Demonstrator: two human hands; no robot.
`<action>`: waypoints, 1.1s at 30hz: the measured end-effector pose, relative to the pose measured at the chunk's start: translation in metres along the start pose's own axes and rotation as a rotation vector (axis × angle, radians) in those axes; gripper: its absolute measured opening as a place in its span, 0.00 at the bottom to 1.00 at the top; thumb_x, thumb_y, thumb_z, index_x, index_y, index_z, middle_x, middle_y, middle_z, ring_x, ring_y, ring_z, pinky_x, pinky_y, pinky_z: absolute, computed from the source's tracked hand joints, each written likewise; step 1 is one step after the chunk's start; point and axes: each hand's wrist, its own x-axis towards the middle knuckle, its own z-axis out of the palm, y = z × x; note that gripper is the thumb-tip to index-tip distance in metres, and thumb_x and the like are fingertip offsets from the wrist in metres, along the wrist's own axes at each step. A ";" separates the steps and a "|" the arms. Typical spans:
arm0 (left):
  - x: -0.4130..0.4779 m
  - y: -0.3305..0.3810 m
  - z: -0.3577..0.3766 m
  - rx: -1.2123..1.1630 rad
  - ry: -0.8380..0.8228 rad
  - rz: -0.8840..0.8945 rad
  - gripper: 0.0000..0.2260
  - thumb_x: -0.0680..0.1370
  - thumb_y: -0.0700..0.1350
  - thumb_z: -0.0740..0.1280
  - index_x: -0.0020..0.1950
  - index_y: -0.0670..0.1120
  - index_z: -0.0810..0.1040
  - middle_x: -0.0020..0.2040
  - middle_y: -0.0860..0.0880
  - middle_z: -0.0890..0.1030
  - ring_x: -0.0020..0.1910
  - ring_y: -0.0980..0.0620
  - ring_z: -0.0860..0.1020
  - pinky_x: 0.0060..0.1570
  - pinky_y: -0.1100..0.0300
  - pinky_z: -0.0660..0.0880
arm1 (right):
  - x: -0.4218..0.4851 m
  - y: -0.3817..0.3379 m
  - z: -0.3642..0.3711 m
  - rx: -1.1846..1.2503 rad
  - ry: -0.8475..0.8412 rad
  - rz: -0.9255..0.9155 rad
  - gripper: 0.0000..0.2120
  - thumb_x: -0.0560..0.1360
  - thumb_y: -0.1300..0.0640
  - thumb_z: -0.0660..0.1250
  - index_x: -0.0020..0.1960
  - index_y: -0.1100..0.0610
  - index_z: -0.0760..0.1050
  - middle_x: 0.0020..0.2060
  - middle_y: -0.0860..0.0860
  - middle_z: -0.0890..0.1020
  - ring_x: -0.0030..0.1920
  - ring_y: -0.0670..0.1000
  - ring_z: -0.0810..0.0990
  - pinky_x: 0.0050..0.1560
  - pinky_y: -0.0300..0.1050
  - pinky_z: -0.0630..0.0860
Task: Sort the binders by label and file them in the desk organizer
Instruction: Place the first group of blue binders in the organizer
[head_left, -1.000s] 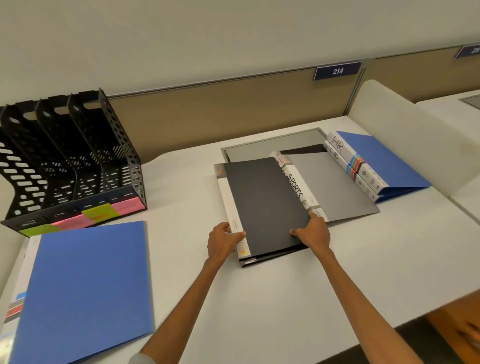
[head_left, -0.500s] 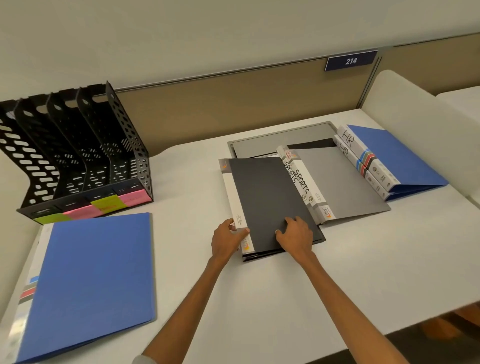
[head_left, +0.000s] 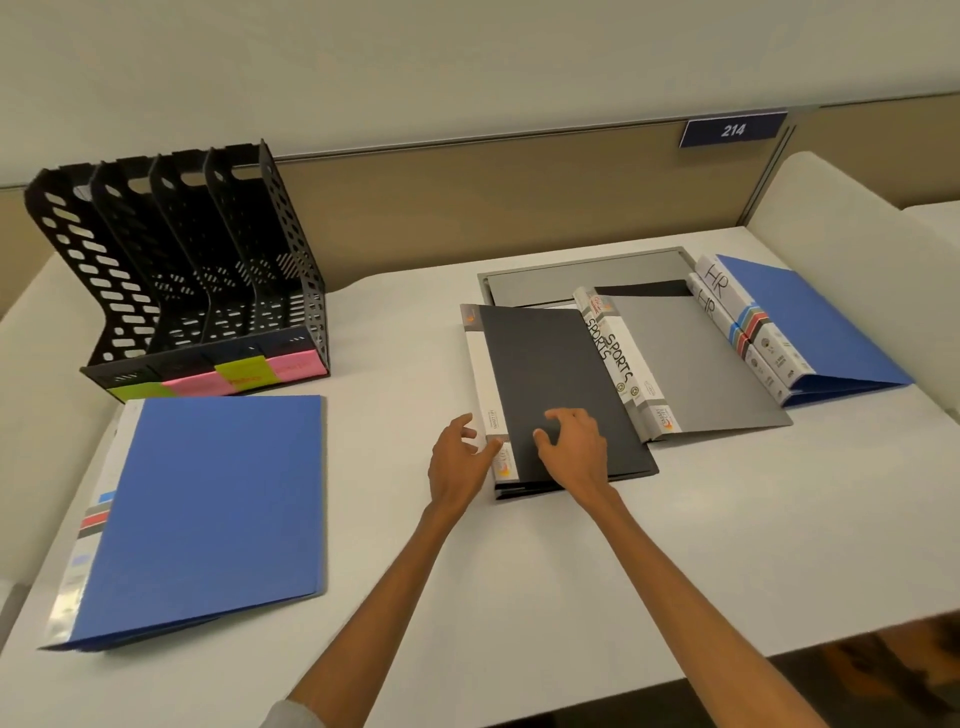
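On desk, black binder (head_left: 556, 384) lying flat, lengthwise away, both hands (head_left: 574, 452) loose-fingered on it.

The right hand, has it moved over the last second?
Yes. The right hand was gripping the black binder's right edge beside the SPORTS spine; it has slid left onto the cover, toward the left hand.

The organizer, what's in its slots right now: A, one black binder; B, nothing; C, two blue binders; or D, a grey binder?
B: every slot of the organizer shows only bare perforated walls, while the blue binder and black binder lie flat on the desk.
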 end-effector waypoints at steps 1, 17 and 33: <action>0.000 0.000 -0.003 -0.003 0.009 0.015 0.28 0.75 0.54 0.72 0.71 0.47 0.69 0.61 0.48 0.78 0.51 0.50 0.79 0.52 0.54 0.78 | 0.000 -0.004 0.001 0.016 0.013 -0.012 0.16 0.77 0.51 0.67 0.63 0.55 0.75 0.63 0.54 0.76 0.65 0.55 0.73 0.63 0.54 0.71; -0.002 -0.028 -0.091 -0.083 0.123 0.050 0.17 0.75 0.50 0.72 0.63 0.48 0.76 0.55 0.50 0.80 0.49 0.52 0.80 0.49 0.57 0.77 | -0.014 -0.081 0.048 0.161 0.031 -0.081 0.14 0.78 0.51 0.66 0.61 0.55 0.76 0.61 0.55 0.77 0.61 0.55 0.76 0.61 0.53 0.75; 0.001 0.014 -0.031 -0.113 0.048 0.152 0.17 0.78 0.45 0.69 0.65 0.49 0.71 0.52 0.52 0.81 0.42 0.56 0.79 0.47 0.60 0.77 | -0.003 -0.024 0.000 0.182 0.171 0.042 0.19 0.79 0.51 0.64 0.68 0.55 0.72 0.64 0.55 0.76 0.65 0.54 0.74 0.64 0.53 0.72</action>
